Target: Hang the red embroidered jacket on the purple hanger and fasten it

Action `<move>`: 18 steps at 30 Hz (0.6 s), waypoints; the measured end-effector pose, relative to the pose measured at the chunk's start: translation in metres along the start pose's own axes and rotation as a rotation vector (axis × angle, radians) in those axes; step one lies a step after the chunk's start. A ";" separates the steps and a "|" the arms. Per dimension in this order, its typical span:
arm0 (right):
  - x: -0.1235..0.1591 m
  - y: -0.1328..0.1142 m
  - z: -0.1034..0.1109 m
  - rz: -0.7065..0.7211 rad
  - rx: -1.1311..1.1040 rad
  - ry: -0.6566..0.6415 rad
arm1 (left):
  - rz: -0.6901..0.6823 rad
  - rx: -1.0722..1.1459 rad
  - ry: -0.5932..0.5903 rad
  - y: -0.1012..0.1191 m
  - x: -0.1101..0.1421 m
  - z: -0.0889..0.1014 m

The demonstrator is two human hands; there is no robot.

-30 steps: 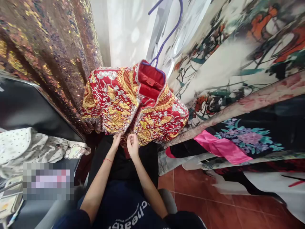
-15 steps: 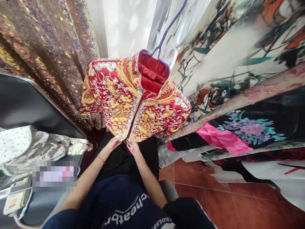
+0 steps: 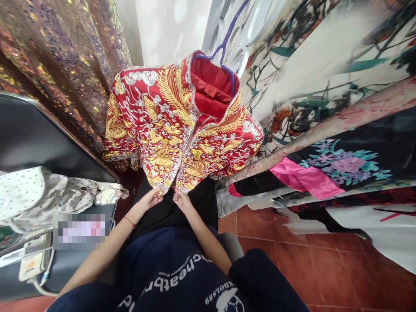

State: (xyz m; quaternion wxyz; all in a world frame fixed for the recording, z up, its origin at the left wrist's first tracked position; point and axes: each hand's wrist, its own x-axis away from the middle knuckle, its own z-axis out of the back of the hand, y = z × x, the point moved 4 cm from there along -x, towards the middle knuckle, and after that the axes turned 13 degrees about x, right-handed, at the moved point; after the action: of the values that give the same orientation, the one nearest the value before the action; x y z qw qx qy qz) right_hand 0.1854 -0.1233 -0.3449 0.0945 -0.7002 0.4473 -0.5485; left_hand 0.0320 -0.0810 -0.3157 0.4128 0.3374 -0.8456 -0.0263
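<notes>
A red jacket [image 3: 182,125] thick with gold and silver embroidery hangs in front of me on a purple hanger [image 3: 227,41]. Its front edges meet in the middle. My left hand [image 3: 150,200] pinches the bottom of the left front panel. My right hand [image 3: 181,200] pinches the bottom of the right front panel just beside it. Both hands are closed on the hem, fingers curled. A thin red string circles my left wrist. Under the jacket a black garment [image 3: 198,203] hangs down.
A brown and gold sequined cloth [image 3: 65,65] hangs at the left. Painted and floral garments [image 3: 325,108] with a pink sash [image 3: 302,180] hang at the right. A dark table [image 3: 39,147] at the left carries a spotted cloth [image 3: 39,195]. The floor is red tile [image 3: 292,260].
Both hands slid down the front opening to the bottom hem. The view moved closer, so the jacket sits higher and larger in view.
</notes>
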 end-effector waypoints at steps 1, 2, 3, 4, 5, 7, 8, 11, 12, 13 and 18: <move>0.005 0.000 -0.001 0.002 -0.002 -0.010 | -0.001 0.006 -0.003 0.000 0.002 -0.001; 0.009 -0.001 -0.002 0.009 -0.007 -0.018 | 0.000 0.009 -0.007 0.000 0.004 -0.004; 0.013 -0.003 -0.004 0.017 -0.015 -0.025 | 0.003 0.011 -0.015 -0.001 0.006 -0.007; 0.017 -0.004 -0.007 0.028 -0.025 -0.031 | 0.011 0.012 -0.025 -0.001 0.008 -0.011; 0.020 -0.006 -0.010 0.039 -0.036 -0.036 | 0.022 0.014 -0.038 -0.002 0.009 -0.015; 0.027 -0.009 -0.018 0.061 -0.063 -0.043 | 0.053 0.019 -0.067 -0.003 0.012 -0.025; 0.030 -0.010 -0.022 0.072 -0.077 -0.043 | 0.071 0.021 -0.081 -0.004 0.014 -0.029; 0.039 -0.013 -0.032 0.114 -0.111 -0.030 | 0.113 0.029 -0.115 -0.007 0.018 -0.040; 0.042 -0.014 -0.035 0.129 -0.120 -0.022 | 0.122 0.032 -0.124 -0.008 0.019 -0.043; 0.044 -0.015 -0.037 0.142 -0.127 -0.015 | 0.128 0.034 -0.132 -0.008 0.021 -0.045; 0.052 -0.017 -0.040 0.176 -0.139 0.016 | 0.125 0.017 -0.165 -0.009 0.027 -0.051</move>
State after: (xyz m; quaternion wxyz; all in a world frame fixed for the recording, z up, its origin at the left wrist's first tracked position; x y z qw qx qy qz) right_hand 0.1606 -0.1372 -0.2834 0.0902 -0.6586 0.5447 -0.5112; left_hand 0.0618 -0.0924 -0.2667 0.3397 0.2842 -0.8963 -0.0208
